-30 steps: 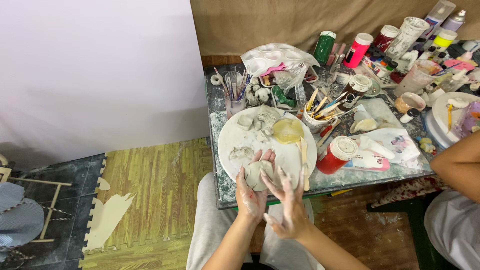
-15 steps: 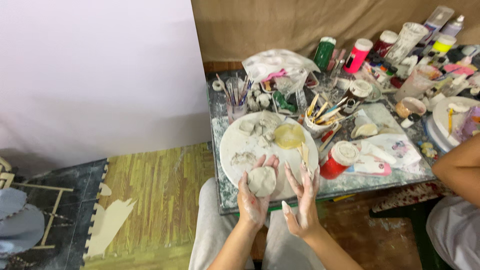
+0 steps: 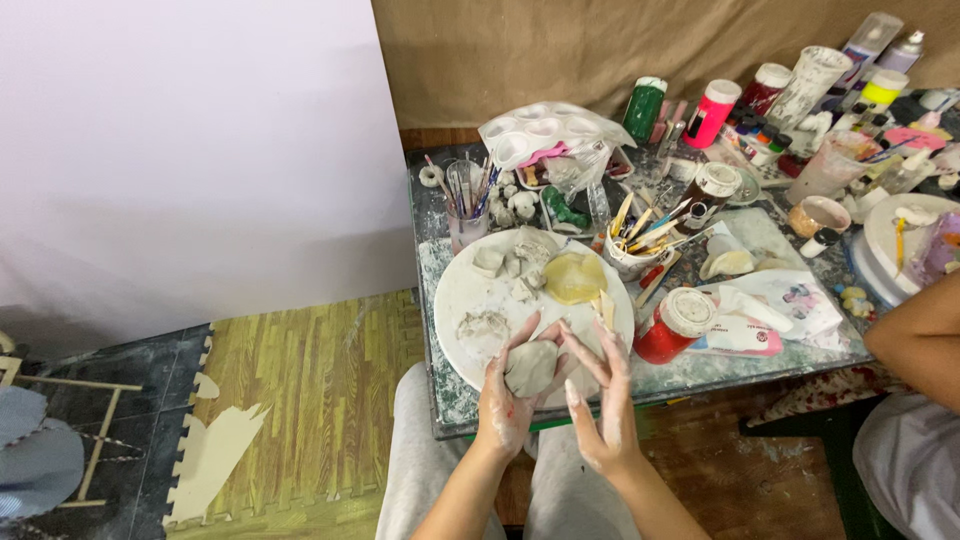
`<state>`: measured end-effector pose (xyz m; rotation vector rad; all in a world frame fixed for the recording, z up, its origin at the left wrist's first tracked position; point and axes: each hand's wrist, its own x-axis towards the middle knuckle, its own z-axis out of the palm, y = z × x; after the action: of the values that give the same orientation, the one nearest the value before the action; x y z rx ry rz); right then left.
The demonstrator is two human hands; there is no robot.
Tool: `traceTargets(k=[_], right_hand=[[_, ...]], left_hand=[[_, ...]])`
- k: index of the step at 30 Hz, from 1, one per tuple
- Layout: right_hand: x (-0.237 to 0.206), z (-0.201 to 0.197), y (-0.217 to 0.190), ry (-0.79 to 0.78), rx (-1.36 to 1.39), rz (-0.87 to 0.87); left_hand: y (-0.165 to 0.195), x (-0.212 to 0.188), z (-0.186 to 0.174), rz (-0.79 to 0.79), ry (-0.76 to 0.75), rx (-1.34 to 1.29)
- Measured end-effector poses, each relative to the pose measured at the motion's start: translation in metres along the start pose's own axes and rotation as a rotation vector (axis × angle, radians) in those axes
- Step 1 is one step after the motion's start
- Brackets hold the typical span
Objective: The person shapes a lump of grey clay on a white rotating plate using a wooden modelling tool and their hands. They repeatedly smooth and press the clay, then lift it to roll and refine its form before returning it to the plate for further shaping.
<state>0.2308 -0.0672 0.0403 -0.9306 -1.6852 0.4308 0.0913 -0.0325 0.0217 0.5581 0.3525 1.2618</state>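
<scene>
Low in the middle of the frame, the left hand [image 3: 508,400] cups a lump of grey clay [image 3: 531,367], fingers curled around it and thumb pressed to its upper edge, so the lump sits in the palm just over the near rim of a round white board [image 3: 470,290]. The right hand [image 3: 603,405] is just beside it to the right, open, fingers spread and pointing up, its fingertips close to the lump; whether they touch it cannot be told. Both hands are smeared with pale clay.

The board lies on a cluttered table [image 3: 700,372] that fills the upper right of the frame. On the board, above the hands, sit several small clay bits [image 3: 510,262], a flattened clay smear [image 3: 483,325] to the left, and a yellow sponge [image 3: 574,277] near its upper right edge. Right of the board stands a red jar with a white lid [image 3: 673,325], and next to that a white tube [image 3: 745,322] lies on its side. Above the board a clear cup of brushes [image 3: 467,205] stands at the left, a white paint palette [image 3: 545,133] behind it, and a small tub of wooden tools [image 3: 640,240] toward the centre. Along the top edge are a green bottle [image 3: 643,106] and a pink bottle [image 3: 711,112].

At the right edge of the frame another person's arm [image 3: 915,340] reaches in over the table corner. The wearer's grey trousers [image 3: 420,470] show at the bottom, over a wood-pattern floor mat [image 3: 300,400] at lower left
</scene>
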Motion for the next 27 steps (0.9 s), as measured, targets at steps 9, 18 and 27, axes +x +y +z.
traceTargets(k=[9,18,27], right_hand=[[0.006,-0.004,-0.004,-0.012,0.028,0.004],[0.011,0.002,-0.017,-0.06,-0.151,-0.059],[0.011,0.0,-0.019,0.005,0.082,0.034]], left_hand=[[-0.001,-0.001,0.002,0.038,-0.113,0.147],[0.002,0.002,0.004,0.024,-0.1,0.184],[0.008,0.002,0.006,-0.017,-0.092,0.214]])
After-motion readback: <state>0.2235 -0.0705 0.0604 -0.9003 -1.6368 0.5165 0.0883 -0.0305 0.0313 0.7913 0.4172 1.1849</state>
